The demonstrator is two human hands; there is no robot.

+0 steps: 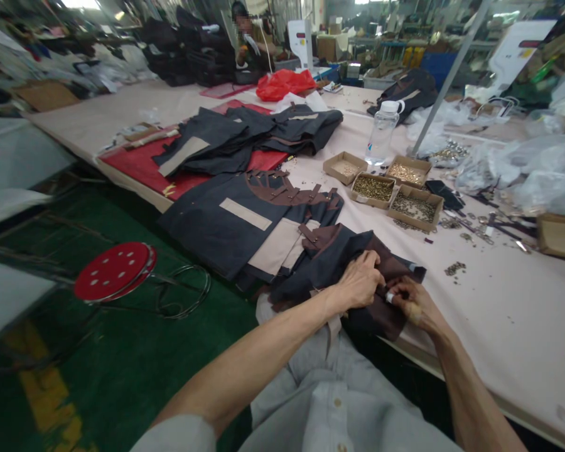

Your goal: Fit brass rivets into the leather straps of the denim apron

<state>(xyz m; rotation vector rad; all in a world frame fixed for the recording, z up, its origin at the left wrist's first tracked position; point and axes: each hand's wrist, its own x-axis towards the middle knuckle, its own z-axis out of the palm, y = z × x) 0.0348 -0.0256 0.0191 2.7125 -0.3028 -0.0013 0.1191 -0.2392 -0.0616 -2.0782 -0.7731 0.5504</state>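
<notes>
A dark navy fabric piece with brown trim lies bunched at the table's front edge, partly over my lap. My left hand is closed on its folded cloth. Close beside it, my right hand pinches at the brown part of the same piece; something small and whitish shows at the fingertips, too small to name. To the left, a stack of similar navy pieces with beige strips and brown tabs overhangs the edge.
Small boxes of metal fittings stand beyond my hands, near a clear water bottle. More dark cloth pieces lie on a red sheet. A red stool stands at left. Across the table is another person.
</notes>
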